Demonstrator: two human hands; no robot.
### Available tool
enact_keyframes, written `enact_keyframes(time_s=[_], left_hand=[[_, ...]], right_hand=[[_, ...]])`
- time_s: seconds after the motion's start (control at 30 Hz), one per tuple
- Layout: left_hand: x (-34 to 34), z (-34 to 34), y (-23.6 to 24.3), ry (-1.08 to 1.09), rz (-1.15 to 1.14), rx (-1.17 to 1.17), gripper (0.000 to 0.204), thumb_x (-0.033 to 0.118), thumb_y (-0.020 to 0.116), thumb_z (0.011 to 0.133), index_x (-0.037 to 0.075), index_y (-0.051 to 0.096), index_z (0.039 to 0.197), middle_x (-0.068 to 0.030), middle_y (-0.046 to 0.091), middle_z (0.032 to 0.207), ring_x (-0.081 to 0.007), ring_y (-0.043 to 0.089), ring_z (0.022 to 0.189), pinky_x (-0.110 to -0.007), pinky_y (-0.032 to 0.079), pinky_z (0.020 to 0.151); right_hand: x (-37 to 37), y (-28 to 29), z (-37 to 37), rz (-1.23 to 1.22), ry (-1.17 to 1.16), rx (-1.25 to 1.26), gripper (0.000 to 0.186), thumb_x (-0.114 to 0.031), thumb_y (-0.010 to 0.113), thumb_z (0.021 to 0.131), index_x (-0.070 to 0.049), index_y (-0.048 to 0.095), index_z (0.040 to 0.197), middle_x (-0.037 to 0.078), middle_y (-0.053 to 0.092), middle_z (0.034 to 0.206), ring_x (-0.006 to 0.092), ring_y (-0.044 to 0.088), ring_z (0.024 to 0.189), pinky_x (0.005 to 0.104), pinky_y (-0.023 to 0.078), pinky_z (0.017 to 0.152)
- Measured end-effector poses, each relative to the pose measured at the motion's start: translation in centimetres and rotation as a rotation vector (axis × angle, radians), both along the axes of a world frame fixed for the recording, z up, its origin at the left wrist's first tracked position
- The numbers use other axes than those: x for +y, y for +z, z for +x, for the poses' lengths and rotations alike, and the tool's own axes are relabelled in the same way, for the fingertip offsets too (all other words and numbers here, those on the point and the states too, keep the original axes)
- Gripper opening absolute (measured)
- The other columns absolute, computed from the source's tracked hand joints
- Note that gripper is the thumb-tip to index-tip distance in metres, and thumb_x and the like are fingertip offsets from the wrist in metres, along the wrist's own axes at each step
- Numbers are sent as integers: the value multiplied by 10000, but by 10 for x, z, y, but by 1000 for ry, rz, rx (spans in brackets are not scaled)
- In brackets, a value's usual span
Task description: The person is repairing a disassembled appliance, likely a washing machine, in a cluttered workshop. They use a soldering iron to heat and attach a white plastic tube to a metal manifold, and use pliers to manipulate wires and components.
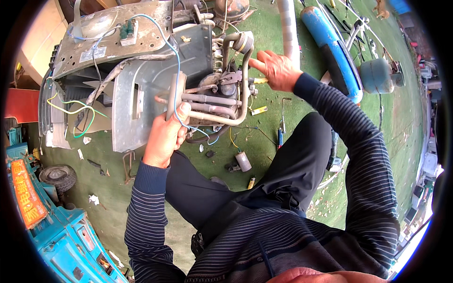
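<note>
Two-handed: closes fingers — with left hand [163, 137] round metal tube [175, 94], centre-left; with right hand [279, 72] on yellow-handled tool [259, 80], upper centre.

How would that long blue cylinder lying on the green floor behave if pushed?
The blue cylinder would probably roll sideways, since its body is round and it lies on its side. Its thick, tank-like form suggests it may be stiff and fairly heavy, though its contents are hidden.

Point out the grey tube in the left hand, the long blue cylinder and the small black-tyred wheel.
Grey tube [173, 94]: head view, on its bare upper side.
Long blue cylinder [339, 53]: head view, mid-body.
Small black-tyred wheel [56, 176]: head view, near its hub.
</note>
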State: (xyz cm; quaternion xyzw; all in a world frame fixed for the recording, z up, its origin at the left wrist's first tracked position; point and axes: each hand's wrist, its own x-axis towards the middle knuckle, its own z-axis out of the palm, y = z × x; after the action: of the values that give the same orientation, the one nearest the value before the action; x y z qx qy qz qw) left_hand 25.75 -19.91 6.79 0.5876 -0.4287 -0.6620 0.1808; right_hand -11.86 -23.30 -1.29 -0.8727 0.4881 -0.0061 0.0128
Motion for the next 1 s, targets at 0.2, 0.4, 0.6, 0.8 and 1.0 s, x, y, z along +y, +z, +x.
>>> enact_keyframes(time_s=[0.2,0.4,0.6,0.8,1.0], left_hand=[[4,5,-5,25,-9,21,506,623,719,929,153,532,919,59,454,655,-19,417,531,-190,259,431],[4,5,-5,24,-31,32,505,616,726,924,148,536,932,58,457,649,-22,418,527,-193,260,432],[1,1,-5,16,-27,45,490,607,715,939,145,554,899,65,466,643,-21,428,525,-188,281,439],[7,7,-9,70,-40,53,514,604,699,956,106,602,877,76,464,659,-16,420,532,-189,284,441],[1,3,-12,47,-53,54,507,590,699,962,94,603,907,56,468,666,-15,428,542,-181,280,433]], right_hand=[[37,7,28,68,-176,-62,811,-80,710,791,-138,393,1536,171,558,1074,357,621,1000,471,518,827],[69,21,59,123,-344,22,641,-87,721,800,-120,412,1361,177,574,1040,361,651,934,498,556,746],[-17,-8,-1,-61,75,29,748,-55,718,753,-150,423,1434,133,539,1064,336,614,1026,458,542,832],[60,-4,47,90,-297,-119,693,-54,704,807,-103,417,1436,220,562,1051,395,647,974,507,540,794],[15,-9,9,-42,-69,27,617,-51,674,850,-168,415,1398,157,578,1035,339,669,958,467,569,734]])
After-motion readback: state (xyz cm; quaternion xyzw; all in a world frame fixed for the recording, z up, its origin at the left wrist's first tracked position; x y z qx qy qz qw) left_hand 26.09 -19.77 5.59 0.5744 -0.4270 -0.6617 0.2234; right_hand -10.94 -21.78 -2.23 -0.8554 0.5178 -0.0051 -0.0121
